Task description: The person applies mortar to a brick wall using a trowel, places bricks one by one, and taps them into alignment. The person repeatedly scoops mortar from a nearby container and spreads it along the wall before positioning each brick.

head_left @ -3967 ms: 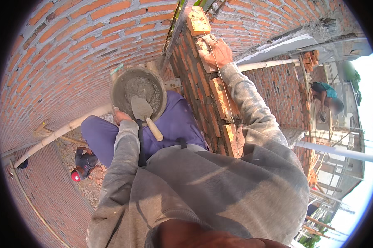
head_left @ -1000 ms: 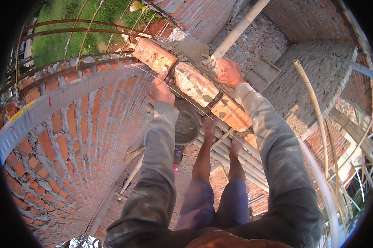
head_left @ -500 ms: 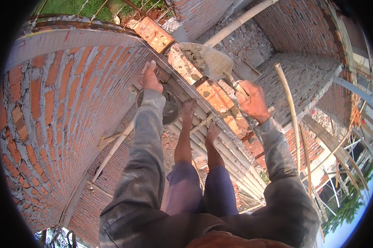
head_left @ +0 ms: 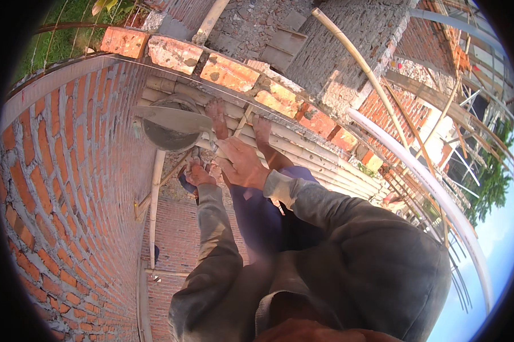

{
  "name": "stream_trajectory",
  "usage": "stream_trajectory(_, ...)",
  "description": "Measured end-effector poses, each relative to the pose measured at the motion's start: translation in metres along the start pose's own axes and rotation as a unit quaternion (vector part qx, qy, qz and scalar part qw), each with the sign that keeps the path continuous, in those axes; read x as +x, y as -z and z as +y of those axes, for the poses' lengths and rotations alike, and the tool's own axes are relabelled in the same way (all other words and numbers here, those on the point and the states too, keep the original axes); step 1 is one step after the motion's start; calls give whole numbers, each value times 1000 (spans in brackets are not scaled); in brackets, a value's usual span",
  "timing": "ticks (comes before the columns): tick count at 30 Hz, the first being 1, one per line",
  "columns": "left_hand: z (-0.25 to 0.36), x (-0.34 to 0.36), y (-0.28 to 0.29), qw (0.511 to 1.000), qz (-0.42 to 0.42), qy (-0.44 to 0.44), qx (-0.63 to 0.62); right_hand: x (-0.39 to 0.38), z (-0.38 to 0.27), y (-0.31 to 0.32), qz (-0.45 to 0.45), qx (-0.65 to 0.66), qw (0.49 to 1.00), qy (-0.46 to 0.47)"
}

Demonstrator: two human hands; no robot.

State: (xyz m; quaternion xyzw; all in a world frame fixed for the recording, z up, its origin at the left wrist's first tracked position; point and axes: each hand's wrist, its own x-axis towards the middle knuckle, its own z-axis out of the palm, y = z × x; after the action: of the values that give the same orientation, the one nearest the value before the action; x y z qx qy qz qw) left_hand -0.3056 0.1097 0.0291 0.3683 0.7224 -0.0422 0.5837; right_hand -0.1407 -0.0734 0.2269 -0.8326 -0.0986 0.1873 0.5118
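Note:
My right hand (head_left: 242, 163) is wrapped round the handle of a trowel (head_left: 180, 118). The broad grey blade lies across the top of a round bucket (head_left: 180, 103) with wet grey mortar (head_left: 164, 138) in it; whether blade and mortar touch is unclear. Close beside the handle, my left hand (head_left: 200, 172) is closed with fingers curled; anything inside it is hidden. Beyond the bucket runs a row of orange bricks (head_left: 230, 72) on the wall top, with mortar smears on their faces. A thin string (head_left: 214, 88) is stretched along their near side.
My bare feet (head_left: 217, 114) stand on bamboo poles (head_left: 319, 162) laid side by side. A tall brick wall (head_left: 80, 188) rises on the left. A bamboo pole (head_left: 359, 60) and a pale curved pipe (head_left: 422, 171) stick up on the right. Rubble (head_left: 248, 28) lies beyond the brick row.
My right hand has brought the trowel from over the brick row back to the bucket. Mortar seen on the blade before is not visible on it now. My left hand has come nearer my body.

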Motion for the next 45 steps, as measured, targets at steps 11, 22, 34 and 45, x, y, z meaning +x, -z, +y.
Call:
stream_trajectory(11, 49, -45, -138, 965, -238, 0, 114, -149, -2, 127, -71, -8, 971, -229)
stream_trajectory(22, 112, 89, -31, 864, 102, -145, 472, -210, 7, 103, -53, -83, 934, -344)
stream_trajectory(34, 80, 123, -70, 638, -302, -225, 672, -267, 29, 84, 23, -76, 860, -505)
stream_trajectory(45, 74, 82, -150, 460, 11, -483, 745, -303, 66, 78, 47, 10, 847, -530)
